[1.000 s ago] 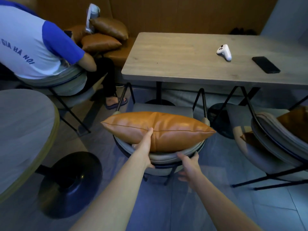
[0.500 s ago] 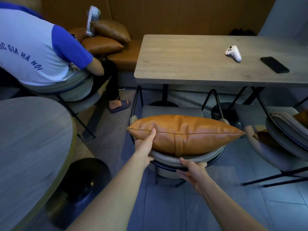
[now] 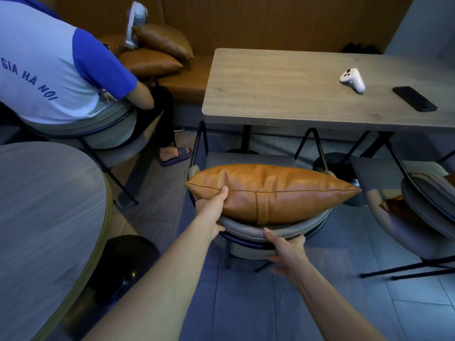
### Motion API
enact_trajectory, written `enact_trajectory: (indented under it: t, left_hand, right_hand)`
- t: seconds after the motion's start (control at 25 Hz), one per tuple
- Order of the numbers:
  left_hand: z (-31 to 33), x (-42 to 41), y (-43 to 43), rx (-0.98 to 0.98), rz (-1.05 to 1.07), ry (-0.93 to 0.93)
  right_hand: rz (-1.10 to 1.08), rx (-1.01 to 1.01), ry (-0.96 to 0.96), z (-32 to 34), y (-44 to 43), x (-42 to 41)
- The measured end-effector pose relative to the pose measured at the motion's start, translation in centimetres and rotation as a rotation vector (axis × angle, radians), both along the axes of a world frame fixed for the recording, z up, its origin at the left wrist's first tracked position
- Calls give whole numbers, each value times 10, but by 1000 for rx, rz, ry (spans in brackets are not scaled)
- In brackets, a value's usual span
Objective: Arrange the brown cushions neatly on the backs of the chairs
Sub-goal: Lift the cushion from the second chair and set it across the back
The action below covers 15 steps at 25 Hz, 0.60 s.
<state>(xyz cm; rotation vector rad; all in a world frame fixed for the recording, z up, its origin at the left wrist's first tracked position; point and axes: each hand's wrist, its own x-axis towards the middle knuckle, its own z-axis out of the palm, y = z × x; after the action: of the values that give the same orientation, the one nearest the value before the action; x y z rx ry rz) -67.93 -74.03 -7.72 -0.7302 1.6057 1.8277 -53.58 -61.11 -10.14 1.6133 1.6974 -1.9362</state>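
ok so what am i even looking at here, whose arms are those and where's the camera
The camera is worn on a person's head, looking forward and down, so the two bare arms reaching in from the bottom are the wearer's own. No robot is involved. The left hand grips the left end of a brown cushion, which lies along the top of a grey chair back. The right hand holds the rim of that chair back from below. Beyond it stands a wooden table with a white game controller and a black phone on it. On the left, another person in a white and blue shirt sits facing away, with more brown cushions on the bench past them.
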Motion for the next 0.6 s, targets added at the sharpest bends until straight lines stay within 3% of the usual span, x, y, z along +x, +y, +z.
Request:
enact_trajectory:
  t: [0.04,0.12,0.2,0.24,0.28,0.4,0.6]
  left_hand:
    - [1,1,0,2,-6,-7]
    - [1,2,0,5,-9,-1]
    - [2,4,-3,17,-24,5]
    - [1,5,-5,19,-27,6]
    - [1,5,-8,24,-32,9]
    - [3,5,-13,47,-70,21]
    - [6,6,-16,57,-85,20]
  right_hand:
    - [66,161,-87,-2,-2,2]
    - [248,676,-258,-6,-5,8]
    - [489,1205,-161,-7,-12,8]
    - [642,1357,-90,-4,-16,4]
    - [810,1388,-52,-5,-19,-2]
    - [1146,1251,-223,-1,-26,-21]
    - [1201,1328,-267,-4,-27,-28]
